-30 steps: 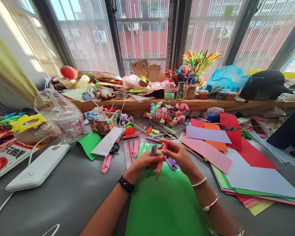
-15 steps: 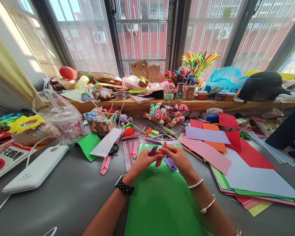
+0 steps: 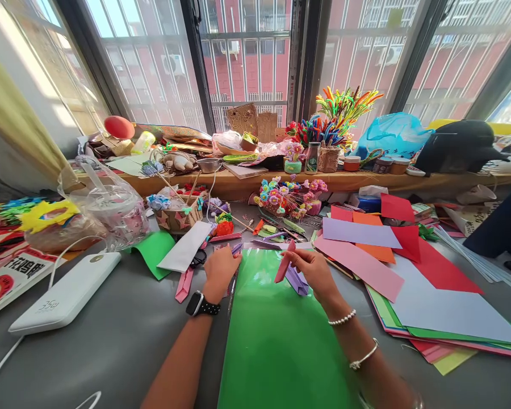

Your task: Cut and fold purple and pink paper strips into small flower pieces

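Right now your right hand (image 3: 313, 271) pinches a folded pink paper strip (image 3: 283, 266) over the green sheet (image 3: 276, 335) mid-table; your left hand (image 3: 220, 270), curled shut near a purple piece (image 3: 237, 247), reaches toward the ruler (image 3: 220, 267). Light, crease-prone paper: I'd grip its folded edge

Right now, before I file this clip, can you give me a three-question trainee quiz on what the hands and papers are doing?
1. True or false: the right hand holds a folded pink piece.
2. What lies under both hands? A) red sheet B) green sheet C) white power bank
3. Which wrist wears the black watch?

Key: 1 true. 2 B. 3 The left; the left hand is down by the ruler at the green sheet's edge.
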The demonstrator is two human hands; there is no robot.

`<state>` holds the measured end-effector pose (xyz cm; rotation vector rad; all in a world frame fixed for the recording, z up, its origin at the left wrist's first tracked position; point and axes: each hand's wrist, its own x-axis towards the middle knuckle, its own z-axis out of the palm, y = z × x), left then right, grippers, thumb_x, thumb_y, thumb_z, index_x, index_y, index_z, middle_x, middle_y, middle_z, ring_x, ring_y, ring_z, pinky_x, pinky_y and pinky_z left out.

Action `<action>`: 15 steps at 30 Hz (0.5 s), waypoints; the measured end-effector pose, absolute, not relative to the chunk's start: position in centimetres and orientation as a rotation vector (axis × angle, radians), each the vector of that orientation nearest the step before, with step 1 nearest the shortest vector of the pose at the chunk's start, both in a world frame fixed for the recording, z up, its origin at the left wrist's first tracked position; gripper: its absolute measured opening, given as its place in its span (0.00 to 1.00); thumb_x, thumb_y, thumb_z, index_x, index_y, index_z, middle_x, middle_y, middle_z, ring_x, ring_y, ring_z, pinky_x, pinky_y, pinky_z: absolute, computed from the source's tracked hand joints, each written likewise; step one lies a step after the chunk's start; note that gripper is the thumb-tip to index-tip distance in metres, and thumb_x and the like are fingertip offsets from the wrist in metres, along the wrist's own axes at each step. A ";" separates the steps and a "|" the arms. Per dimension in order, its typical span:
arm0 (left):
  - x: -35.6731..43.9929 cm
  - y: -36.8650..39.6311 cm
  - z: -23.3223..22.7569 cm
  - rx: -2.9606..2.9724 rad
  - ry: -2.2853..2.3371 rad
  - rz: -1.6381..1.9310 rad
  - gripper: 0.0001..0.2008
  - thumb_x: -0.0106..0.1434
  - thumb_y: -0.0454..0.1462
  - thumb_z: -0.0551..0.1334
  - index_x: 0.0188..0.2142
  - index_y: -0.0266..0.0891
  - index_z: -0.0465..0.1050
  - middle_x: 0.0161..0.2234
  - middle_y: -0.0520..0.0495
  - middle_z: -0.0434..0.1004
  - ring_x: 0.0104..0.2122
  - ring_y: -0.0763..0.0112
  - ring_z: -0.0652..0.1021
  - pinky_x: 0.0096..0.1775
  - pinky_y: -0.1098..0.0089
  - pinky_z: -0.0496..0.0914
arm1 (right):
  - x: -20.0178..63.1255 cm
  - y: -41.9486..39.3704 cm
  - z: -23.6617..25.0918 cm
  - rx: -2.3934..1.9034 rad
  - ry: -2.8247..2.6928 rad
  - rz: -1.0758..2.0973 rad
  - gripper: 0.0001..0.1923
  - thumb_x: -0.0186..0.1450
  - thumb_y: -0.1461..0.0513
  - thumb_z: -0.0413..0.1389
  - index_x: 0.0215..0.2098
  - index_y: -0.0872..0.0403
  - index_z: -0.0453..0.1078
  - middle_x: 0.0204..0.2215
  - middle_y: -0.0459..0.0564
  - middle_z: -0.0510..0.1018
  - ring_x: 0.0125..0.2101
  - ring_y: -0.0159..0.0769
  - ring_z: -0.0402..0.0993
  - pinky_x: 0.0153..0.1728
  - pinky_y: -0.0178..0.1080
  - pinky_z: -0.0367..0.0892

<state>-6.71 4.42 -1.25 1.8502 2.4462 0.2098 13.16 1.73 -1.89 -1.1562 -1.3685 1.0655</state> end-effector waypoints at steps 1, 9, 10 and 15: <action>-6.8 4.4 -1.2 1.851 2.445 0.210 0.19 0.56 0.44 0.52 0.40 0.34 0.70 0.39 0.35 0.75 0.39 0.55 0.75 0.32 0.67 0.66 | 13.2 1.8 -1.9 -1.151 -1.366 1.070 0.17 0.53 0.52 0.55 0.27 0.57 0.75 0.15 0.44 0.64 0.18 0.28 0.55 0.18 0.32 0.50; -8.0 4.3 -0.6 1.787 2.512 0.218 0.19 0.58 0.44 0.48 0.42 0.35 0.69 0.38 0.34 0.75 0.38 0.53 0.75 0.31 0.64 0.66 | 13.1 1.9 -2.1 -1.127 -1.393 1.080 0.17 0.53 0.51 0.55 0.26 0.57 0.74 0.15 0.44 0.65 0.18 0.29 0.58 0.20 0.32 0.54; -7.9 4.3 -0.5 1.788 2.511 0.211 0.18 0.58 0.43 0.49 0.41 0.36 0.69 0.38 0.34 0.75 0.38 0.52 0.75 0.31 0.64 0.66 | 13.1 1.9 -2.1 -1.124 -1.395 1.077 0.16 0.53 0.51 0.55 0.25 0.57 0.74 0.15 0.44 0.65 0.18 0.29 0.58 0.20 0.32 0.55; -7.3 4.3 -0.5 1.836 2.496 0.204 0.19 0.56 0.41 0.52 0.46 0.37 0.65 0.39 0.34 0.75 0.38 0.53 0.75 0.32 0.63 0.66 | 13.0 1.8 -2.1 -1.107 -1.391 1.087 0.15 0.53 0.52 0.55 0.24 0.56 0.74 0.14 0.43 0.65 0.18 0.29 0.59 0.21 0.33 0.56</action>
